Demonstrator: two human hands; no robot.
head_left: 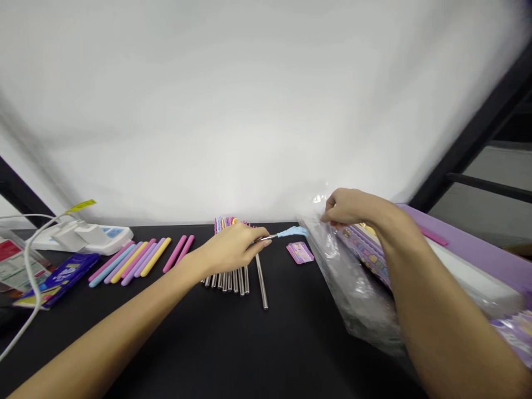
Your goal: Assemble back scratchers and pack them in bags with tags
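Note:
My left hand (pixel 233 246) is closed round the thin metal shaft of a back scratcher (pixel 292 231), whose light blue claw-like head points right. Below that hand lies a row of metal rods (pixel 224 281) with colourful heads (pixel 224 223) at the back; the hand hides their middles. One longer rod (pixel 261 282) lies a little apart to the right. On the right, my right hand (pixel 343 208) pinches the upper edge of a clear plastic bag (pixel 353 293) in a stack. A small stack of pink-purple cards (pixel 300 252) rests between the hands.
Several pastel tubes (pixel 133 263) and two pink ones (pixel 178 254) lie at the left. Beyond them are a white power strip (pixel 100 238) with cables and a blue packet (pixel 62 277). A purple box (pixel 469 238) stands at the right. A white wall (pixel 249 111) rises behind the black table (pixel 233 343).

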